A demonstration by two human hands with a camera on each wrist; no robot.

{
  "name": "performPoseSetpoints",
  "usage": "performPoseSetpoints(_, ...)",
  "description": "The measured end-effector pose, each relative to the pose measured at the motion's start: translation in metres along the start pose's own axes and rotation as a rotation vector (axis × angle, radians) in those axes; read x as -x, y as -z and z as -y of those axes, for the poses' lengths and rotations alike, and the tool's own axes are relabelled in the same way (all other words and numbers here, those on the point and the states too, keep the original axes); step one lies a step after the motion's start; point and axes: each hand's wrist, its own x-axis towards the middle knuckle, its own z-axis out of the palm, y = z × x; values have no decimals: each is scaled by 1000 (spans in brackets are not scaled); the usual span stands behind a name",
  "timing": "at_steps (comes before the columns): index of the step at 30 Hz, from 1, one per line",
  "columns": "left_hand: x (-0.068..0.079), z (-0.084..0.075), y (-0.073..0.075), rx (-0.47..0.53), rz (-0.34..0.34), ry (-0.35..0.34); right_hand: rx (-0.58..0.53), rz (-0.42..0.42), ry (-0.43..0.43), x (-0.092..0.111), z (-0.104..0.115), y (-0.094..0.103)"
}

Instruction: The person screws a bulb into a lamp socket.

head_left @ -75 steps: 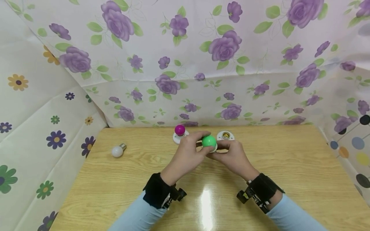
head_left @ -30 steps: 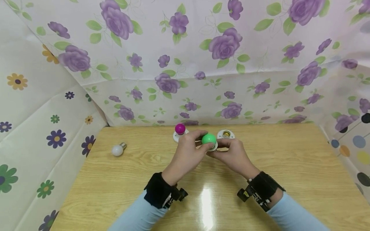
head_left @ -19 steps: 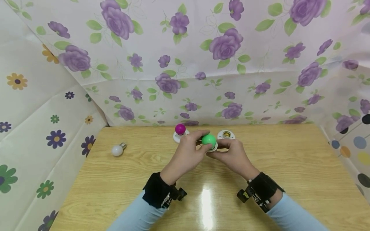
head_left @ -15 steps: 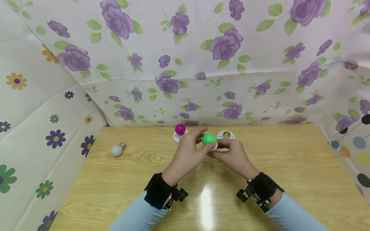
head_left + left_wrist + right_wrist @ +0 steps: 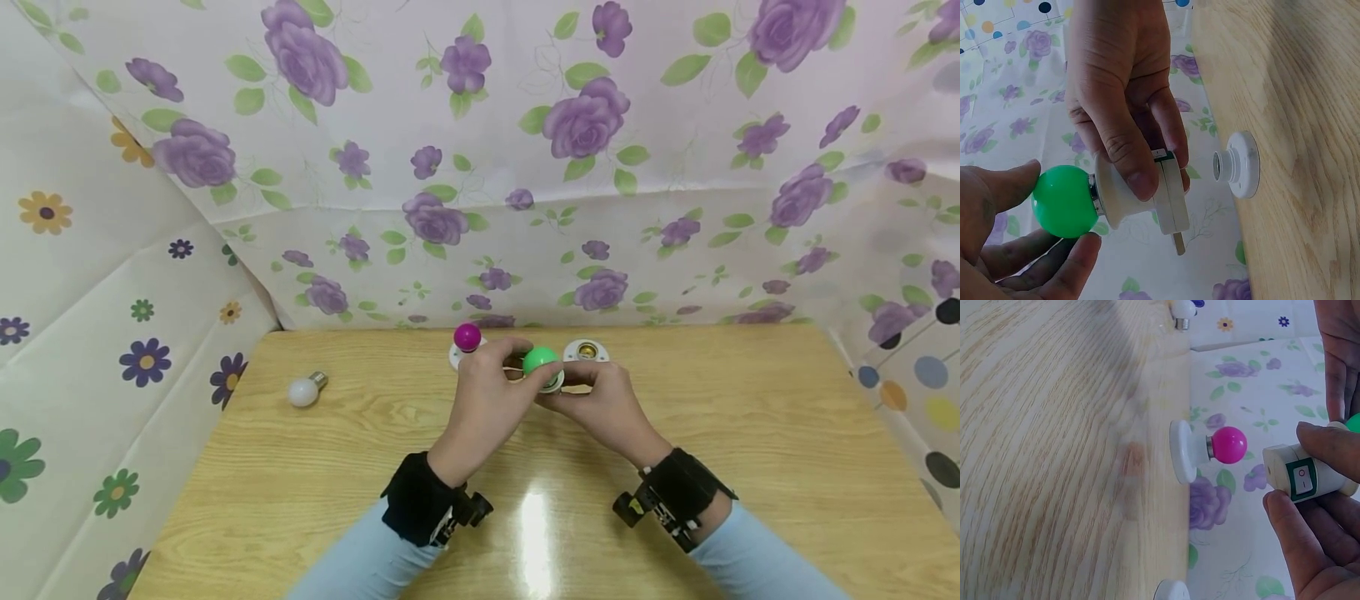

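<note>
My left hand (image 5: 487, 400) holds a green light bulb (image 5: 540, 360) between thumb and fingers. My right hand (image 5: 600, 408) grips a white plug-in lamp socket (image 5: 1116, 203) with a red-marked rocker switch (image 5: 1303, 478) on its side and a metal plug pin (image 5: 1178, 244). In the left wrist view, the bulb's base sits at the socket's mouth, with a strip of metal showing between them. How deep the base goes inside is hidden. Both things are held up off the table.
Behind the hands, a magenta bulb (image 5: 467, 337) stands in a round white base (image 5: 456, 357). To its right is a white bulb holder (image 5: 587, 352) with a bare brass socket. A white bulb (image 5: 303, 392) lies on the wooden table (image 5: 360, 467) at left. Flowered sheets enclose the table.
My left hand has shifted slightly right and its thumb now lies higher across the green bulb. Its fingers have shifted on the bulb across the frames. The right hand and socket stay nearly still.
</note>
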Motion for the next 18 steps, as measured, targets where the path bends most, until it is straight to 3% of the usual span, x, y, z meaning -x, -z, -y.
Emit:
performPoseSetpoints(6, 0, 1, -1, -6, 7, -16, -18, 2, -21, 1, -4, 0)
performPoseSetpoints(14, 0, 1, -1, -20, 39, -28, -49, 18, -18, 3, 25, 5)
performPoseSetpoints(18, 0, 0, 0, -17, 60, -31, -32, 19, -4, 3, 17, 5)
